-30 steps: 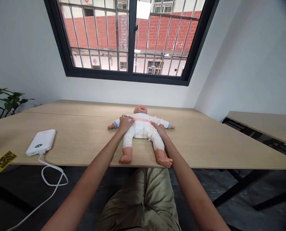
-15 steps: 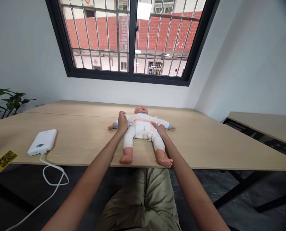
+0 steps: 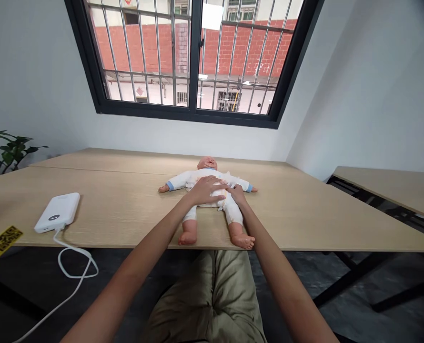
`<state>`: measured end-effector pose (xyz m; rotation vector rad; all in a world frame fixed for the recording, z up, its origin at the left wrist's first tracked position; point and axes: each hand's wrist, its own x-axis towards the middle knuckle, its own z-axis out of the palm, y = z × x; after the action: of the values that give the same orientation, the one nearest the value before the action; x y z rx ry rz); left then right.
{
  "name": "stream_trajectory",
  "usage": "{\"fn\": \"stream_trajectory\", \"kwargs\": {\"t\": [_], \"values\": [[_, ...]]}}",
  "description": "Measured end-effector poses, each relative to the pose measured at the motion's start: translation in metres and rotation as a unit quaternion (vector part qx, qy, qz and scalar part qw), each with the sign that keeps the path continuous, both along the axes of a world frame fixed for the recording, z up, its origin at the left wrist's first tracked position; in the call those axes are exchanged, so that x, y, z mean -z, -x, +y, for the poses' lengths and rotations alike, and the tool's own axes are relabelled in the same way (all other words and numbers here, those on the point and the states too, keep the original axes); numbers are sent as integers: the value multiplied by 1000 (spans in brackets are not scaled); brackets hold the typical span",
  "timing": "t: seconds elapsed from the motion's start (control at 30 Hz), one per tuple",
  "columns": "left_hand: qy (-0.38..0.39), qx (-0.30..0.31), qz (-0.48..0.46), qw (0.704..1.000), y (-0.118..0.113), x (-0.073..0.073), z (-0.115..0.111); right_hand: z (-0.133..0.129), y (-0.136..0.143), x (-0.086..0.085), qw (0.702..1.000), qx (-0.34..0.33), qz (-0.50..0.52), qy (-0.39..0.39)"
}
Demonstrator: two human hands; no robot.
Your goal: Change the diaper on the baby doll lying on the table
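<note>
A baby doll (image 3: 179, 181) in a white outfit with blue cuffs lies on its back on the table, feet toward me. Around its hips is a white diaper (image 3: 217, 193), partly covered by my hands. My left hand (image 3: 205, 189) lies across the front of the diaper with its fingers stretched out to the right. At the diaper's right side, by the doll's hip, my right hand (image 3: 237, 195) has its fingers curled in on the diaper's edge. The fingertips of both hands nearly meet there.
The wooden table (image 3: 305, 214) reaches back to the wall under a barred window (image 3: 194, 114). On the left lie a white power bank (image 3: 58, 212) with a cable (image 3: 64, 245) hanging over the edge, and a yellow tag (image 3: 1, 245). A plant (image 3: 10, 150) stands at the far left.
My left hand has moved right, from the doll's side onto the front of the diaper, and its fingers have stretched out. My right hand stays at the diaper's right side.
</note>
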<state>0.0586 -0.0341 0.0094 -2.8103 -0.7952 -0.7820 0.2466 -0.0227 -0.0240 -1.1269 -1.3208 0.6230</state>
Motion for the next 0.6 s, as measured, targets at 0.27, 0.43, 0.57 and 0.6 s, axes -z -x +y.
{"fn": "stream_trajectory", "kwargs": {"t": [0.27,0.43,0.57,0.6], "values": [[40,-45,86,994,1,3,-2,6,-33,17,987,116,-99,-46],[50,-49,72,995,2,4,-1,0,-67,26,976,125,-175,26],[63,-47,63,995,2,5,-1,-6,-70,28,969,122,-205,62],[67,-46,61,995,3,5,-1,-7,-69,27,968,124,-203,73]]}}
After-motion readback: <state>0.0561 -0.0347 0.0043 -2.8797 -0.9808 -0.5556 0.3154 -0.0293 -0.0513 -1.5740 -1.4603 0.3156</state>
